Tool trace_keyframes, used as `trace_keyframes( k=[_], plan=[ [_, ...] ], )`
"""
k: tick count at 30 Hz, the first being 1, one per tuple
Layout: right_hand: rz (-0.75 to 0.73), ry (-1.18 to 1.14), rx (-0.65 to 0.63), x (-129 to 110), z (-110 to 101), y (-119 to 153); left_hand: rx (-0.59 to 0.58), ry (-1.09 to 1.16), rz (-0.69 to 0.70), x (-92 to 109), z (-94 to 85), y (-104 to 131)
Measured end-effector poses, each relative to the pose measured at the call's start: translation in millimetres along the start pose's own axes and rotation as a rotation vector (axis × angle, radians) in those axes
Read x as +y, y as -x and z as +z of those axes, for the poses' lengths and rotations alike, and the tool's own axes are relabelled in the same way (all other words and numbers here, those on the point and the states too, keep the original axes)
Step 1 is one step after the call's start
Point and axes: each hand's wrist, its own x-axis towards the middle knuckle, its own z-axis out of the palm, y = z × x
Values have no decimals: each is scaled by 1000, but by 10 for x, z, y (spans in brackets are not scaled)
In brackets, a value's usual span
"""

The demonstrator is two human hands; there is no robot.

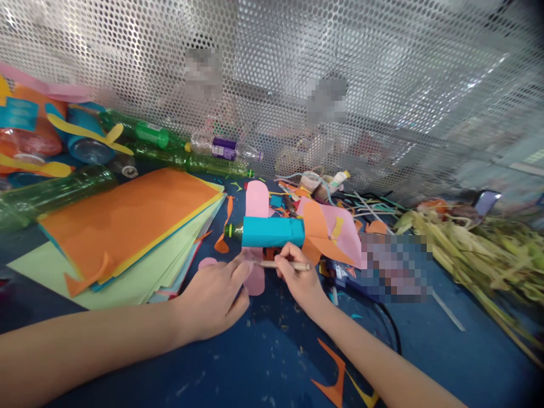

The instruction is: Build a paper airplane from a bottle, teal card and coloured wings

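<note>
A small bottle (274, 231) wrapped in blue paper lies on its side, its green cap toward the left. A pink rounded paper wing (257, 198) sticks out on its far side, and another pink wing (255, 284) on its near side. My left hand (212, 294) rests on the near wing with fingers stretched out, holding nothing that shows. In my right hand (301, 280) is a light tan pencil (301, 266), its tip pointing left at the near wing by my left fingertips. Orange paper fins (317, 224) sit at the bottle's right end, over a pink sheet (346, 226).
Coloured paper sheets (131, 215) are stacked on the left, before several plastic bottles (153, 133). A glue gun (340, 275) with a black cord lies right of my right hand. Dry corn husks (467, 249) lie far right; paper scraps (334, 374) in front. A perforated metal screen (272, 56) stands behind.
</note>
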Motion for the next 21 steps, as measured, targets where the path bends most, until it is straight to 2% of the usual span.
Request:
trace_keyframes(
  k=[21],
  plan=[
    [-3,-12,-11,-18,8,-5,24,13,-4,0,-12,-5]
  ],
)
